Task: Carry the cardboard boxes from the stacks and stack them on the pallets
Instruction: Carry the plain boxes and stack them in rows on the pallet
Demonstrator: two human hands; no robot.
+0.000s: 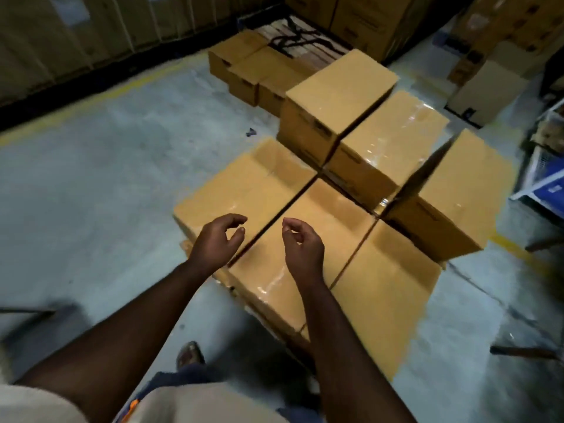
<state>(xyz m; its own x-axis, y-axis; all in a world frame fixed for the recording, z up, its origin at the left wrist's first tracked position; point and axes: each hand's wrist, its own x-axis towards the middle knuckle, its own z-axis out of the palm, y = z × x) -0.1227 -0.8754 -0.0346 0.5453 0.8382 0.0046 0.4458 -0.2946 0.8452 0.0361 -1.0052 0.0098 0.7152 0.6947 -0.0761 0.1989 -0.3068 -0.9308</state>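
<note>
**Both hands empty above the low box layer**

Fingers: left hand (pixel 218 239) fingers loosely curled, thumb apart from the index, nothing between them. Right hand (pixel 300 245) same, fingers curled inward, thumb tip close to the index, holding nothing. Both hands hang in the air, not touching cardboard, palms roughly facing each other.

Below them: left hand sits over the near-left box (pixel 244 190), at its near right edge. Right hand sits over the near-middle box (pixel 323 236), which has shiny clear tape along its top. The seam between those two boxes runs between the hands. A third low box (pixel 387 288) touches the middle one on the right, at the near right corner of the layer.

Higher boxes behind: far tall box (pixel 335 96), taped tall box (pixel 387 138) just beside it, and right tall box (pixel 457 190) at the right edge of the stack. All packed tight, sides touching.

The pallet under this stack is mostly hidden; cannot tell its edges.

Further back: second pallet (pixel 308 41) with bare slats and a dark strap on it, small boxes (pixel 259 71) along its near left edge. Box stacks (pixel 360 19) stand behind it. Grey concrete floor (pixel 106 184) with a yellow line (pixel 100 96) at left. A foot (pixel 190 354) shows near the bottom edge.
</note>
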